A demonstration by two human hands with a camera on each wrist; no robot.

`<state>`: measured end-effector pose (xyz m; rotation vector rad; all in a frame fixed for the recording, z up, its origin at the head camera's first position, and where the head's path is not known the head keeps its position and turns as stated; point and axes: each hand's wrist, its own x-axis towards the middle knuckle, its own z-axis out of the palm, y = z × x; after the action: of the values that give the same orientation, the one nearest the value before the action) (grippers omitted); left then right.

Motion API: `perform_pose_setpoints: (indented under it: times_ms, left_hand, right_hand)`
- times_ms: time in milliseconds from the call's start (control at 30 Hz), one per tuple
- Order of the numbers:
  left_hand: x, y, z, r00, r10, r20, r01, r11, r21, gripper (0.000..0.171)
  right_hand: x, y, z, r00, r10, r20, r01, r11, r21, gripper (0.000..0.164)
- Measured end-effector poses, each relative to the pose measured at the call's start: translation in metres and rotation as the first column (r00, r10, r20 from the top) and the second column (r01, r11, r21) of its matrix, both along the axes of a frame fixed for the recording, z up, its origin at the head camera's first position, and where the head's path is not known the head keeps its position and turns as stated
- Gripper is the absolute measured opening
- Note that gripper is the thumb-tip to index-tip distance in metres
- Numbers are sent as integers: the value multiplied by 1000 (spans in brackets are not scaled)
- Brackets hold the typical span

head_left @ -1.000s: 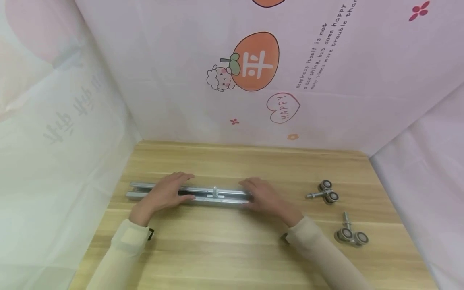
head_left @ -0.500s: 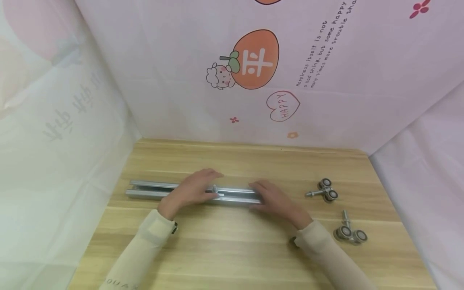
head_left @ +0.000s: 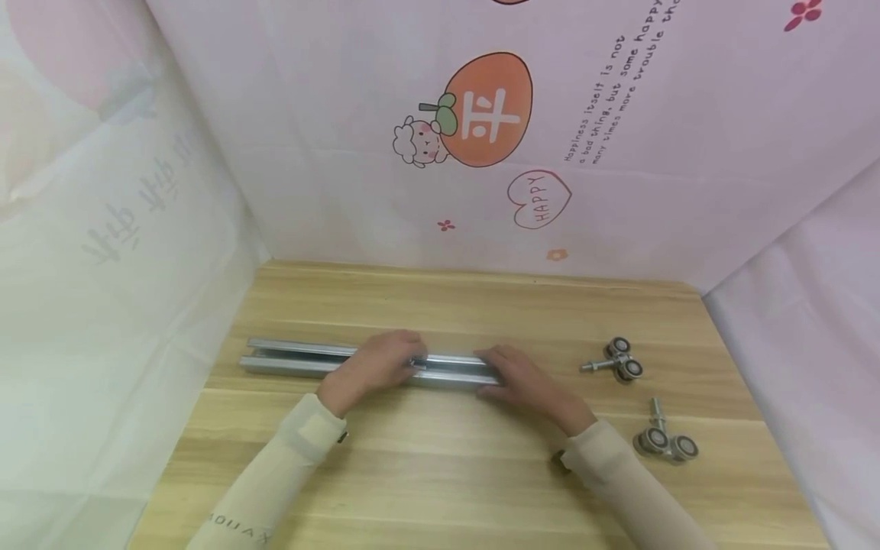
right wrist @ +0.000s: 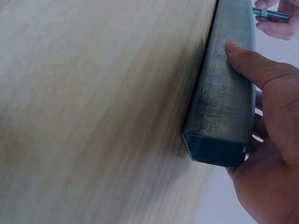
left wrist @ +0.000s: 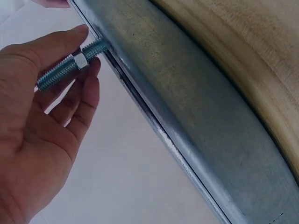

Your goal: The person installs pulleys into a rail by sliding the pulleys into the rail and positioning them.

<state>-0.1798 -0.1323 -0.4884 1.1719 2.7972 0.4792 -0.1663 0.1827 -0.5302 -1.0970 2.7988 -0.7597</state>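
Observation:
A galvanized steel channel rail (head_left: 289, 367) lies on the wooden table with its slot facing up. From the slot a threaded bolt (left wrist: 60, 74) with a hex nut (left wrist: 81, 60) sticks out; whatever it joins inside the rail is hidden. My left hand (head_left: 378, 365) is at this bolt, thumb on one side and fingers curled round the other, as the left wrist view shows. At the rail's right end, my right hand (head_left: 525, 380) grips it, with the thumb (right wrist: 243, 56) on the near wall and the fingers behind the far side. The rail's open end (right wrist: 217, 150) faces the right wrist camera.
Two roller trolleys lie on the table to the right: one (head_left: 616, 361) with its bolt pointing left, one (head_left: 665, 441) nearer with its bolt pointing away. Printed white cloth (head_left: 330, 206) stands along the back and both sides of the table (head_left: 440, 473).
My left hand has slid right along the rail to the bolt and closed its fingers about it. My right hand has shifted slightly right to the rail's end. The loose trolleys stay put.

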Motion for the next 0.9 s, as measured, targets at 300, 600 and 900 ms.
perform_pose_setpoints:
  times_ms: [300,600,900]
  left_hand:
    - [-2,-1,0,998,58,38,-57,998,-38,15]
    - [1,-9,6,997,83,4,-82,995,-60,13]
    - [3,-23,6,991,130,28,-128,990,-52,12]
  right_hand:
    - [0,1,-1,1000,8,-9,-8,1000,3,66]
    - [1,2,-3,1000,-15,16,16,1000,-14,66]
    - [2,1,-5,1000,-28,14,28,1000,-2,66]
